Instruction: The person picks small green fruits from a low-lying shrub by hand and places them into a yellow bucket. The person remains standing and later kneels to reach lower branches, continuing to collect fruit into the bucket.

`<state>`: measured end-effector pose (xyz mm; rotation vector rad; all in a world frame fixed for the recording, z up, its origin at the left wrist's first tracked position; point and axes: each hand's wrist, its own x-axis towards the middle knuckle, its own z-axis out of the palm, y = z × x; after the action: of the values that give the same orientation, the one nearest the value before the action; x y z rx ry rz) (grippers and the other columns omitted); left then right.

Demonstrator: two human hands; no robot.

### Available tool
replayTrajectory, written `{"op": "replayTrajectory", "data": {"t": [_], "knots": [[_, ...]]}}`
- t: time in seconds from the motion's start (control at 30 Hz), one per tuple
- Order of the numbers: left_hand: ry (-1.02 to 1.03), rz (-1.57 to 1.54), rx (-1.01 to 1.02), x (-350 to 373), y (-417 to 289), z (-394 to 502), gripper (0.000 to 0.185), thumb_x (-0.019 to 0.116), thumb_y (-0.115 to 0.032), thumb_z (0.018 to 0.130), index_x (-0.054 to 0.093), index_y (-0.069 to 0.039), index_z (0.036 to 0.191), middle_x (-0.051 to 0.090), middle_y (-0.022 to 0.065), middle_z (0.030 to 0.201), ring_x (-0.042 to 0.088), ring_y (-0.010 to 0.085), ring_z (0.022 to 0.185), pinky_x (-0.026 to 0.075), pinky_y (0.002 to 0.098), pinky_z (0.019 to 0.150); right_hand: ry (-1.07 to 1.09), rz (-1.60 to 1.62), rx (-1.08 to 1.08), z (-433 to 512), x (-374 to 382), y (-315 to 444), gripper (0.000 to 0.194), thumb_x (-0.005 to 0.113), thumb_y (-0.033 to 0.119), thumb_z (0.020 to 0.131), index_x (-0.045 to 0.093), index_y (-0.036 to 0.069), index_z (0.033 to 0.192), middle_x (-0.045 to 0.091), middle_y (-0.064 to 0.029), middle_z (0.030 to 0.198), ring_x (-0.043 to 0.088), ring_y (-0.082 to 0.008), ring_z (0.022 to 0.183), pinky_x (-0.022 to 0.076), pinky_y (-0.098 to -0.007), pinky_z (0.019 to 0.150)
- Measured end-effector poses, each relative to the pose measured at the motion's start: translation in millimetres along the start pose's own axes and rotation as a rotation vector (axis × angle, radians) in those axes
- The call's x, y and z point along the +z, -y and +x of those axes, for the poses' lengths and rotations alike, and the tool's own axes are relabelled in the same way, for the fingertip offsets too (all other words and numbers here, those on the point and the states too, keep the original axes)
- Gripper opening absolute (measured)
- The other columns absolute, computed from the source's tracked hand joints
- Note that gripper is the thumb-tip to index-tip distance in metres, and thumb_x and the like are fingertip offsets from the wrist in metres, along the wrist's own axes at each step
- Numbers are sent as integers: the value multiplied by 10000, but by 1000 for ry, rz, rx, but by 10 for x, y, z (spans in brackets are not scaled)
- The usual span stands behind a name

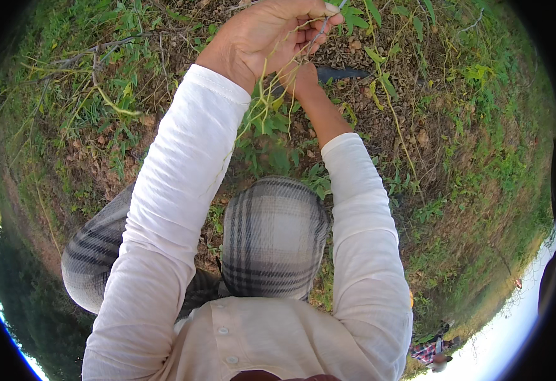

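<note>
My left hand (278,35), at the top middle, pinches thin yellow-green plant stems (266,97) between thumb and fingers. The stems trail down past the wrist and over the white sleeve. Just below and partly behind it is my right hand (304,78), its fingers curled near the same stems; what it grips is largely hidden. A dark, flat, pointed object (342,73) lies on the dry leaves right beside the right hand. Leafy green plants (273,124) grow under both hands.
A dry branch (97,50) lies at the upper left. Long stems (399,126) run through leaf litter on the right. My knee in checked cloth (275,233) is below the hands. A person in a checked shirt (425,351) is far off at the lower right.
</note>
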<state>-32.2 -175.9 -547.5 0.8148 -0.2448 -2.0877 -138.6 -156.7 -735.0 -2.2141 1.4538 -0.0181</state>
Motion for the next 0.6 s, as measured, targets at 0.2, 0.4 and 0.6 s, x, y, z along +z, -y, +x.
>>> {"op": "replayTrajectory", "data": {"t": [0.2,0.4,0.6], "knots": [[-38,15,-5,-20,-12,-10,117,638,-117,820,619,-27,891,656,78,876,594,144,740,484,264,681,-115,1407,109,-630,-392,-315,248,539,261,923,547,37,1030,612,-72,830,532,-156,610,418,-309,490],[30,23,-50,7,23,14,120,637,-112,819,612,-29,902,648,72,868,586,134,729,482,256,656,-30,1620,452,-1019,-343,-400,243,529,309,938,570,73,979,515,3,678,422,-78,543,314,-229,425],[-6,48,-38,9,68,-8,110,643,-117,812,615,-46,891,644,43,882,572,108,713,470,236,656,102,135,213,-944,-35,-136,231,501,303,933,550,104,1039,617,-115,732,628,-286,674,473,-439,544]]}}
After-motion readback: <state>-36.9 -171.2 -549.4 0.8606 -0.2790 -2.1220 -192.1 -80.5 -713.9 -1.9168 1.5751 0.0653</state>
